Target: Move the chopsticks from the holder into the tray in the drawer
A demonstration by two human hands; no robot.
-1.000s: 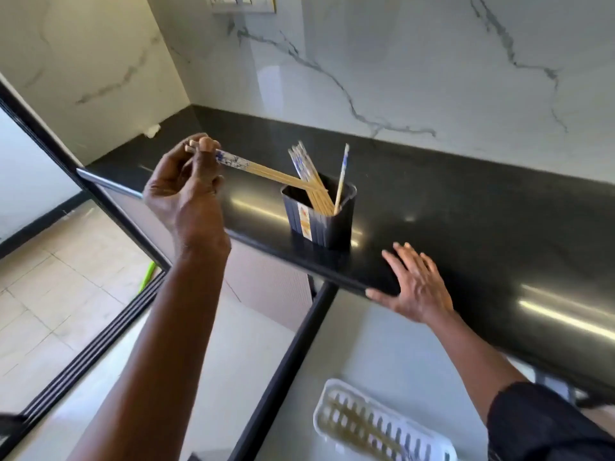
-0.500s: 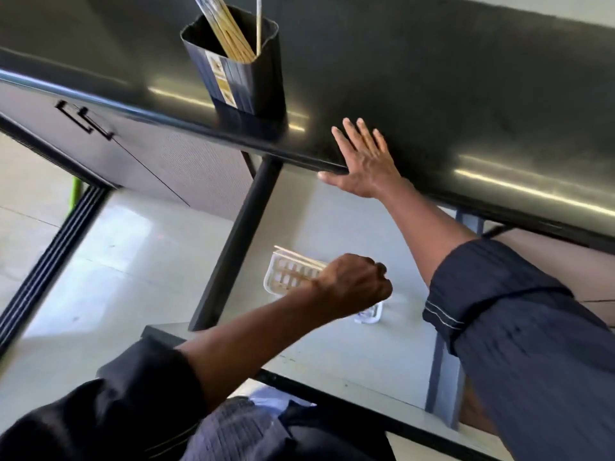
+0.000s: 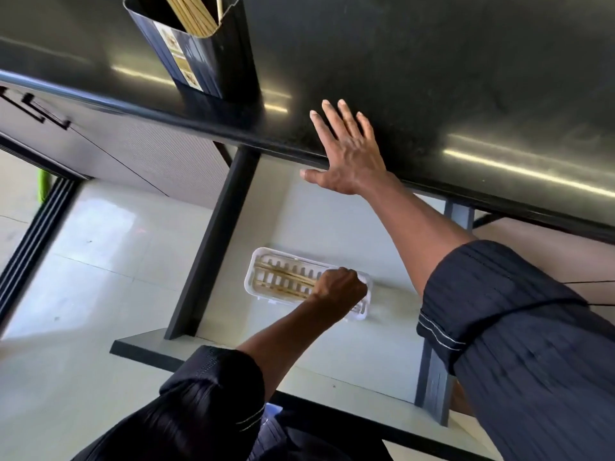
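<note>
A dark ribbed holder (image 3: 199, 51) stands on the black counter near its front edge, with several wooden chopsticks (image 3: 191, 13) upright inside. Below, in the open pale drawer, lies a white slotted tray (image 3: 266, 274) with chopsticks (image 3: 286, 277) lying lengthwise in it. My left hand (image 3: 339, 287) is a closed fist over the tray's right part, gripping the ends of the chopsticks that rest in the tray. My right hand (image 3: 346, 154) lies flat, fingers spread, on the counter's front edge to the right of the holder.
The black counter (image 3: 432, 78) overhangs the drawer. A dark vertical divider (image 3: 213, 247) borders the drawer (image 3: 332, 224) on the left, a grey post (image 3: 436, 387) on the right. A cabinet front with a black handle (image 3: 36, 111) is at left, tiled floor beyond.
My left hand carried chopsticks from the holder down into the drawer and now has them lying in the tray. My view tilted downward. The right hand stayed on the counter edge.
</note>
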